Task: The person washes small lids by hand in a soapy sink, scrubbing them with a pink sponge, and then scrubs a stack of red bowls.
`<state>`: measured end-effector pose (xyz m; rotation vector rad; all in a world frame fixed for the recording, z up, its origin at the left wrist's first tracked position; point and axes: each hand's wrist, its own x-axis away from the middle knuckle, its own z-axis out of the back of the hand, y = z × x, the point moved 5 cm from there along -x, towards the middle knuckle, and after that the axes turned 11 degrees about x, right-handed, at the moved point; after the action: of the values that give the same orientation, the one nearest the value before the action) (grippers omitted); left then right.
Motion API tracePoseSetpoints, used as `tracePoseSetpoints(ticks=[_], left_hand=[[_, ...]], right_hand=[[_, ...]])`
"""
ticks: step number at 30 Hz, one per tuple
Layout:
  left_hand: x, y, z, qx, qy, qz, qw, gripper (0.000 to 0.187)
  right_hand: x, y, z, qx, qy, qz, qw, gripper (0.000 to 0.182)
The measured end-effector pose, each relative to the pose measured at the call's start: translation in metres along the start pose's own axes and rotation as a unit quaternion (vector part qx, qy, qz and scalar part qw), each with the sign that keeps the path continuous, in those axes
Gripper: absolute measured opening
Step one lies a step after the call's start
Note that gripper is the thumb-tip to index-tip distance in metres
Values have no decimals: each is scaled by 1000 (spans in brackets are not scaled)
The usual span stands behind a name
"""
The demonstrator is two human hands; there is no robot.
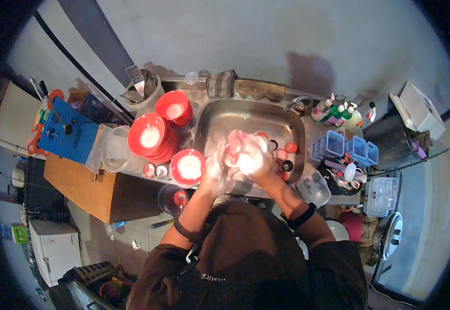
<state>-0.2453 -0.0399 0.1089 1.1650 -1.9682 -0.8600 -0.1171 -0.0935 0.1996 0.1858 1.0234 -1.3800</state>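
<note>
1. Holding a foamy reddish item [235,140] over the sink [235,111]; right hand [259,161] closed around it.
2. Left hand [215,169] just beside item; glare hides fingers, cannot tell grip.
3. Red lid [290,148], black lid [287,166] in sink, right of hands.
4. Foamy red bowl [173,166] near left hand; stacked red bowls [158,156] beyond.
5. Blue baskets [328,144] far right.

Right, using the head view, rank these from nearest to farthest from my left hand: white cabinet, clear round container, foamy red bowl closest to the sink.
From your left hand:
1. Foamy red bowl: just left of the hand.
2. Clear round container: farther left, past the red bowls.
3. White cabinet: far left, down toward the floor.
</note>
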Motion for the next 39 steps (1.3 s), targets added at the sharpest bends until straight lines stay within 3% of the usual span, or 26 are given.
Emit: tracePoseSetpoints(ticks=[1,2,3,5,6,7,9,11,13,15,17,20,22,25,26,28,29,30,31,32,33,35,36,37,39], left_hand=[[-7,-8,14,-138,-32,-134,981,36],[32,50,-43,176,-161,91,967,43],[29,54,-44,177,-160,91,967,43],[26,49,-43,389,-83,199,896,46],[32,49,-49,578,-213,196,763,43],[30,48,-44,577,-213,195,764,43],[30,51,-39,374,-119,202,897,44],[36,52,-43,332,-77,185,922,40],[33,52,-45,229,-118,125,958,37],[22,37,-29,242,-112,142,953,36],[22,41,-30,202,-153,167,953,36],[34,48,-29,164,-112,180,963,37],[33,44,-25,159,-109,194,962,37],[34,37,-20,202,-48,250,946,38],[38,50,-29,170,-44,225,959,38],[35,50,-32,140,-40,198,969,39],[27,63,-31,-75,-57,-15,995,39],[28,76,-38,-284,-66,-228,929,39],[27,70,-38,-283,-66,-228,929,39],[27,73,-42,-249,-42,-207,945,38],[27,74,-44,-215,-19,-184,959,37],[22,65,-39,-244,-28,-205,947,33],[17,60,-37,-266,-60,-247,930,31],[16,59,-39,-288,-91,-290,908,29],[16,56,-43,-268,-91,-274,919,29]], right_hand=[[-1,-2,2,-1,-1,0,1000,50],[-1,-10,3,47,-14,48,998,48],[0,-16,3,95,-26,95,991,47],[4,-24,4,111,-49,119,985,43],[6,-28,3,128,-69,142,979,40],[7,-31,1,146,-88,164,972,36],[6,-26,2,141,-109,205,962,36],[5,-15,4,155,-139,153,966,36],[13,-15,-3,162,-158,154,962,39],[15,-22,-6,129,-206,73,967,42],[17,-26,-7,153,-197,89,964,42],[18,-31,-2,162,-254,79,950,38],[14,-40,4,167,-217,208,939,35],[9,-48,8,195,-194,281,920,33],[7,-49,7,196,-195,281,919,33],[-1,-43,8,127,-192,143,963,32],[1,-44,3,128,-193,145,962,32],[9,-33,-8,61,-260,20,964,31],[16,-25,-18,-6,-318,-107,942,30],[11,-20,-26,-26,-400,-172,900,27],[6,-12,-25,-24,-400,-173,900,27],[-1,-14,-8,-268,-278,62,920,31],[29,16,-24,-215,-160,206,941,23],[29,17,-24,-215,-159,208,941,23],[21,27,-31,-371,-235,20,898,20]])
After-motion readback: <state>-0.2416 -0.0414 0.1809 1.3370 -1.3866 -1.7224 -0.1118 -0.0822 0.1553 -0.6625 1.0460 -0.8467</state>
